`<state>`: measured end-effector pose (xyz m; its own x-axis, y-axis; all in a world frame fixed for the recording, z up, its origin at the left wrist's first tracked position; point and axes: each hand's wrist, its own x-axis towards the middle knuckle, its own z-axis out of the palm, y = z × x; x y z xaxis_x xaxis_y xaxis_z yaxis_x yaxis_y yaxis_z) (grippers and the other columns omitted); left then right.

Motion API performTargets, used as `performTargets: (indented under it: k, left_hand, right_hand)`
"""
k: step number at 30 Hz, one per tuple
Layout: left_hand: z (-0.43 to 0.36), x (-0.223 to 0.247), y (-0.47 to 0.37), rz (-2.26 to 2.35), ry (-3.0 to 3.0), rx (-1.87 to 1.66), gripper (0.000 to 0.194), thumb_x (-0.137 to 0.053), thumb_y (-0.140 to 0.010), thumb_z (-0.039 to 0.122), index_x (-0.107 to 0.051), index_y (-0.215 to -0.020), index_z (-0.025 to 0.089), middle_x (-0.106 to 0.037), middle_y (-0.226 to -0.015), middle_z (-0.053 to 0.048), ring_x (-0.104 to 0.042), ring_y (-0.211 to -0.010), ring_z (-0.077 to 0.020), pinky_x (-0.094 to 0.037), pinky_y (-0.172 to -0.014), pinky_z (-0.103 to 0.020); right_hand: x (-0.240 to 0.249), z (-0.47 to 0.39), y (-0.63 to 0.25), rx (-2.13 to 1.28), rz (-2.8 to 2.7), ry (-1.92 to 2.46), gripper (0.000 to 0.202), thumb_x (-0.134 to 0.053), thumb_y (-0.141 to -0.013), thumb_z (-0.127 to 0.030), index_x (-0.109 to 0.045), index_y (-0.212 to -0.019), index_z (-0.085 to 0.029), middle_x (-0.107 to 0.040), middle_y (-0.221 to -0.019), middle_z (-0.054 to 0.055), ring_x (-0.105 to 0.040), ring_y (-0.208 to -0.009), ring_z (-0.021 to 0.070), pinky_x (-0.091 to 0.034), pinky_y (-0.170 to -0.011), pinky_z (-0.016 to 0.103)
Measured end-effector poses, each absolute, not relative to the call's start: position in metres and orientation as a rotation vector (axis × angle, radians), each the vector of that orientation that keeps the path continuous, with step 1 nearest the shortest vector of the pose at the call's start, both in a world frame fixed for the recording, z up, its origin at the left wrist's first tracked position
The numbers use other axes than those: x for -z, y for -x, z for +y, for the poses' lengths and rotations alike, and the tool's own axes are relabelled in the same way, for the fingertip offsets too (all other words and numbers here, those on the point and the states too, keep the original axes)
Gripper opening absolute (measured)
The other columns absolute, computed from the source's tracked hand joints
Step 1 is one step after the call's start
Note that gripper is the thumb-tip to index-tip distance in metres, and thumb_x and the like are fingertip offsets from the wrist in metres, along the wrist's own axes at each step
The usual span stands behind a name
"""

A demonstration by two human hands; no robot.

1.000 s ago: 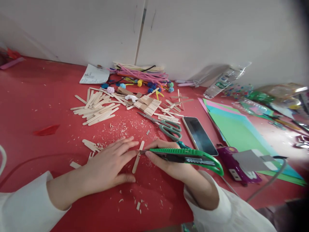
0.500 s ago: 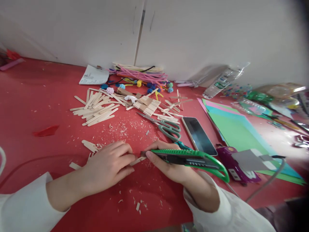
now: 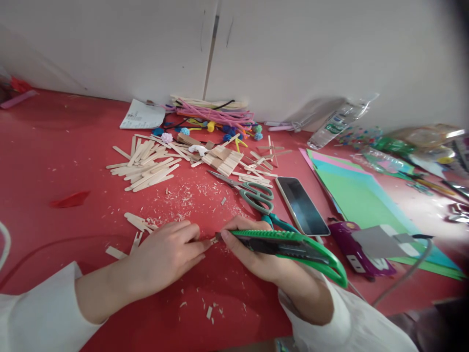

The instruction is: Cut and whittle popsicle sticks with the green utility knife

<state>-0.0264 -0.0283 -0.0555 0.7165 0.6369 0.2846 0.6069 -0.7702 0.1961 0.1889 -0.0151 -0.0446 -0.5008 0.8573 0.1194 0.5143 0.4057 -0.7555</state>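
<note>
Pinning a wooden stick [image 3: 213, 240], mostly covered, at the red table [image 3: 51, 161] with closed fingers of the left hand [image 3: 166, 259]. Gripping a green knife [image 3: 282, 240] in the right hand [image 3: 251, 254], with blade [image 3: 219, 236] at the stick's bared end. Likely shaving or notching; calls for a steady hold, well clear of the edge. Farther off, can spot lettering on a bottle's [image 3: 324, 136] green label [image 3: 334, 127] and on a paper slip [image 3: 142, 116], but cannot read either surely.

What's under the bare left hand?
One end of a pale flat wooden stick shows past the left hand, near the green plastic cutter; the hand covers the rest and anything beneath.
</note>
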Motion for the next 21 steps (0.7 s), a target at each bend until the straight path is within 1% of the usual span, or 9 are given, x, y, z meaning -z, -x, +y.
performTargets:
  k: [4, 9, 12, 15, 17, 21]
  left_hand:
    - [-0.028, 0.058, 0.026, 1.016, -2.825, -0.521, 0.038, -0.034, -0.099, 0.025, -0.069, -0.088, 0.018, -0.056, -0.072, -0.004, -0.052, -0.065, -0.016, -0.043, -0.059, -0.027]
    - [-0.028, 0.057, 0.025, 1.01, -2.823, -0.557, 0.038, -0.032, -0.099, 0.024, -0.069, -0.09, 0.017, -0.053, -0.071, -0.003, -0.05, -0.062, -0.0152, -0.041, -0.055, -0.026]
    - [-0.029, 0.057, 0.025, 0.997, -2.825, -0.566, 0.042, -0.03, -0.1, 0.025, -0.069, -0.087, 0.016, -0.054, -0.071, -0.004, -0.05, -0.061, -0.0151, -0.04, -0.054, -0.026]
    - [-0.03, 0.057, 0.025, 1.01, -2.814, -0.558, 0.046, -0.027, -0.1, 0.026, -0.068, -0.081, 0.015, -0.055, -0.071, -0.004, -0.05, -0.06, -0.0146, -0.04, -0.054, -0.026]
    - [-0.03, 0.057, 0.024, 1.024, -2.809, -0.547, 0.048, -0.026, -0.101, 0.026, -0.067, -0.078, 0.015, -0.055, -0.07, -0.004, -0.051, -0.061, -0.0142, -0.04, -0.055, -0.025]
    - [-0.03, 0.057, 0.023, 1.004, -2.843, -0.56, 0.05, -0.024, -0.101, 0.025, -0.065, -0.073, 0.015, -0.055, -0.069, -0.003, -0.05, -0.061, -0.014, -0.039, -0.055, -0.025]
  right_hand:
    - [0.041, -0.015, -0.186, -0.893, -2.172, 1.18, 0.019, -0.047, -0.091, -0.027, -0.054, -0.074, -0.023, -0.058, -0.068, -0.003, -0.057, -0.063, 0.0125, -0.049, -0.059, 0.025]
    - [0.034, -0.018, -0.183, -0.908, -2.173, 1.19, 0.018, -0.047, -0.09, -0.026, -0.054, -0.074, -0.023, -0.061, -0.069, -0.003, -0.06, -0.064, 0.0138, -0.05, -0.06, 0.026]
    - [0.037, -0.018, -0.182, -0.881, -2.145, 1.218, 0.018, -0.047, -0.089, -0.026, -0.054, -0.072, -0.024, -0.059, -0.065, -0.003, -0.059, -0.061, 0.0146, -0.05, -0.059, 0.028]
    - [0.047, -0.017, -0.183, -0.894, -2.085, 1.221, 0.022, -0.046, -0.09, -0.027, -0.05, -0.068, -0.025, -0.055, -0.059, -0.004, -0.056, -0.052, 0.0135, -0.05, -0.054, 0.028]
    - [0.054, -0.016, -0.184, -0.913, -2.068, 1.233, 0.024, -0.043, -0.091, -0.024, -0.048, -0.067, -0.024, -0.054, -0.058, -0.005, -0.054, -0.048, 0.0123, -0.049, -0.051, 0.027]
    - [0.059, -0.019, -0.185, -0.915, -2.057, 1.234, 0.022, -0.045, -0.089, -0.017, -0.049, -0.069, -0.024, -0.054, -0.058, -0.005, -0.057, -0.051, 0.0125, -0.052, -0.057, 0.028]
